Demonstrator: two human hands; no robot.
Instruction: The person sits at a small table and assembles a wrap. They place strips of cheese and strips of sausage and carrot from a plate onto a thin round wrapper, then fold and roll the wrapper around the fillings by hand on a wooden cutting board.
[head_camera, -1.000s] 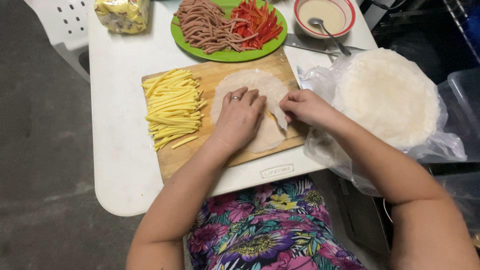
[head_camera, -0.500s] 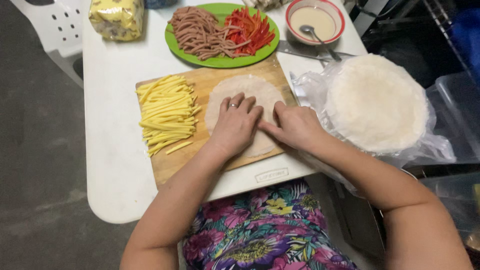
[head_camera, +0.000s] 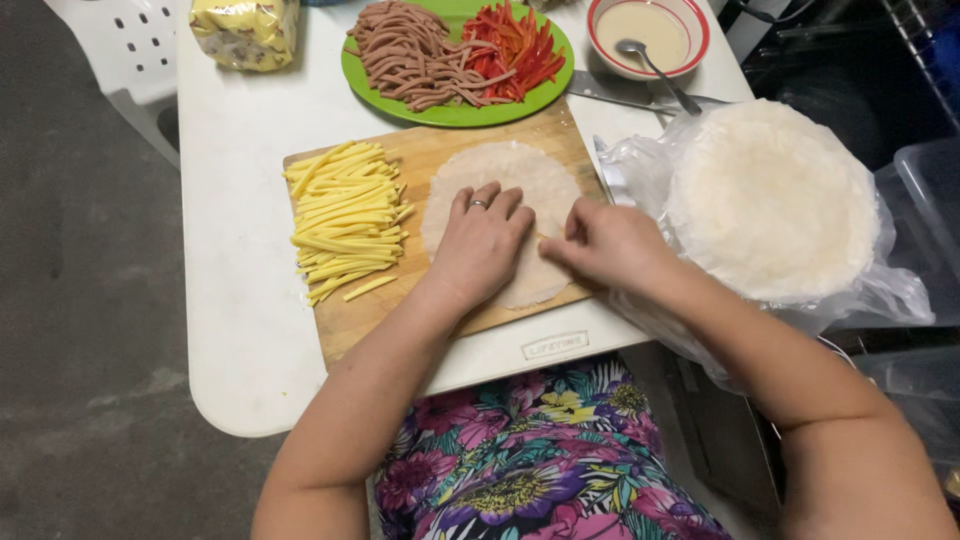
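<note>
**Pale wrapper pinned flat on the board, both hands at its near edge**

Pale and thin, a round wrapper (head_camera: 510, 190) lies flat on the wooden cutting board (head_camera: 440, 150), on its right half. The left hand (head_camera: 482, 245) rests on it palm down, fingers spread and flat, gripping nothing, a ring on one finger. The right hand (head_camera: 605, 245) sits just beside it at the wrapper's right near edge, fingers curled in; they seem to pinch the sheet's rim or something small and yellowish at it, though the fingertips hide what exactly is held.

By my reading, the step in hand is the start of the work on this single sheet: it is laid out and held steady, with almost no filling visible on it. Handling it calls for a light, even touch, since so thin a sheet would likely tear or crease.

Left on the board lies a heap of yellow strips (head_camera: 345, 220). Far from the hands, a green plate (head_camera: 455, 112) carries brown sausage strips (head_camera: 410, 50) and red pepper strips (head_camera: 515, 45). A bowl of pale liquid (head_camera: 650, 30) with a spoon stands far right, and a stack of wrappers in a plastic bag (head_camera: 775, 200) sits to the right, near the right hand.
</note>
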